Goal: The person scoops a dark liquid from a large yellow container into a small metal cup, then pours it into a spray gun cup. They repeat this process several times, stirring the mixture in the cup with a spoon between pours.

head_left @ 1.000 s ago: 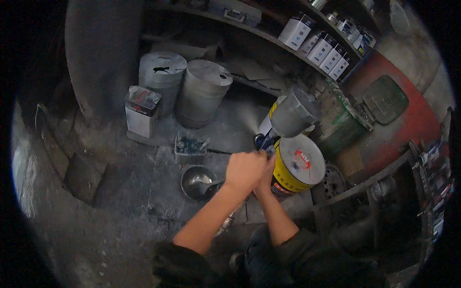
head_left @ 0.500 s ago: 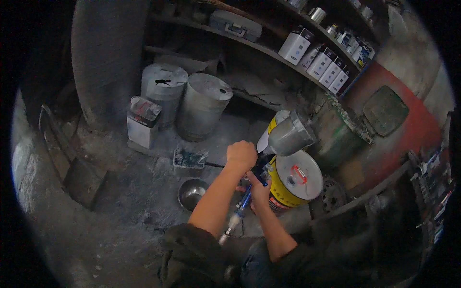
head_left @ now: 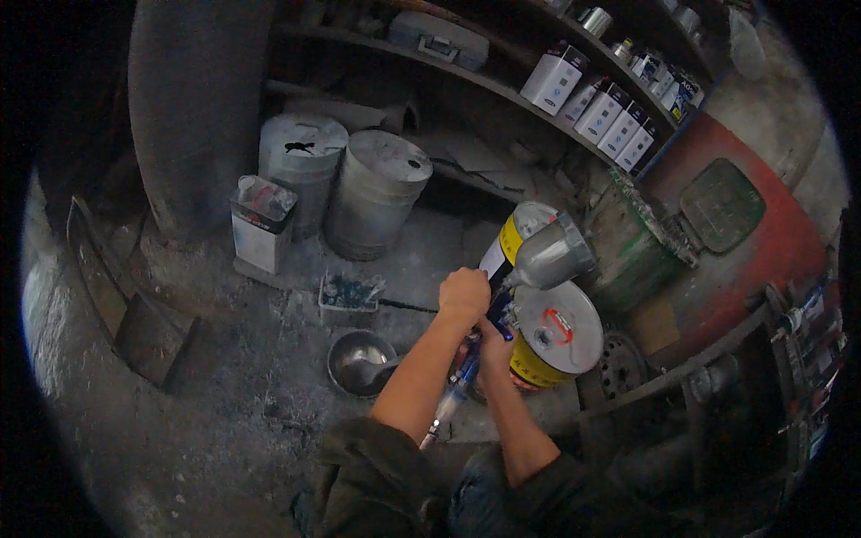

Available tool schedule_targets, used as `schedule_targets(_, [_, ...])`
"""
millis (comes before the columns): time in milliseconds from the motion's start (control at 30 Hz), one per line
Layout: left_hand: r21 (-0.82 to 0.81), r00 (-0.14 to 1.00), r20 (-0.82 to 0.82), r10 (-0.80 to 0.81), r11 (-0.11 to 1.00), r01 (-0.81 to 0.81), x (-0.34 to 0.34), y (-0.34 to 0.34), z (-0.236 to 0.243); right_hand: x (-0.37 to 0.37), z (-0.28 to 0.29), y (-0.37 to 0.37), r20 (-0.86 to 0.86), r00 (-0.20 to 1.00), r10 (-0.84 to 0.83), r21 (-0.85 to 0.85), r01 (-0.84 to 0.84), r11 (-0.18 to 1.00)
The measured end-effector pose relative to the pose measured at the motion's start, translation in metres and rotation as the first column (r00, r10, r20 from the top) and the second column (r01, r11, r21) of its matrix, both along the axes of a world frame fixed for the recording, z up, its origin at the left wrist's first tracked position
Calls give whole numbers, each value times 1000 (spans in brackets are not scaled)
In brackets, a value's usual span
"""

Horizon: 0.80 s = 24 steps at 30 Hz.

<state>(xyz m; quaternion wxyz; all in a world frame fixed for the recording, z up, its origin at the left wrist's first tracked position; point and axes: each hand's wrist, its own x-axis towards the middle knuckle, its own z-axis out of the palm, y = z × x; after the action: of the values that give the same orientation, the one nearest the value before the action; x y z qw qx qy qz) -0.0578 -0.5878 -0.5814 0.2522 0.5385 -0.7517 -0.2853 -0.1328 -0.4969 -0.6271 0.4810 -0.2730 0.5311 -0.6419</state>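
A blue-bodied spray gun [head_left: 502,316] with a grey, cloudy cup [head_left: 549,255] on top is held between my hands, tilted to the right. My right hand [head_left: 493,351] is closed round its handle, from which a blue fitting and a pale hose [head_left: 439,429] run down toward me. My left hand [head_left: 465,292] is closed against the gun's near left side; its fingertips are hidden. Just beyond the gun stand a yellow-banded pail [head_left: 574,314] with a grey lid and red handle, and a second yellow-and-white container [head_left: 511,238].
On the floor at left are a metal bowl [head_left: 345,348] with a ladle in it, a small tray [head_left: 339,305], a rectangular can [head_left: 260,242], and a dustpan [head_left: 152,339]. Two metal drums [head_left: 372,202] stand behind. Shelves [head_left: 484,79] hold cans; a green bin [head_left: 632,242] is at right.
My hands and the spray gun have shifted slightly right. More of the yellow-and-white container and the ladle in the bowl now shows. Both hands keep their grip.
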Motion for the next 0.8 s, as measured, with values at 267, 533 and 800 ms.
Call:
schedule_targets(267, [-86,887,-455,78,988,-131,7,55,-20,-24,-17,-20,-212,954,-210,-172,175,969])
schedule_targets(533, [254,854,-520,-17,952,173,81,159,-79,-5,14,-2,-27,991,-128,-71,126,989])
schedule_targets(800, [170,823,-552,-135,948,269,131,205,-142,20,18,0,9,980,-200,-101,200,975])
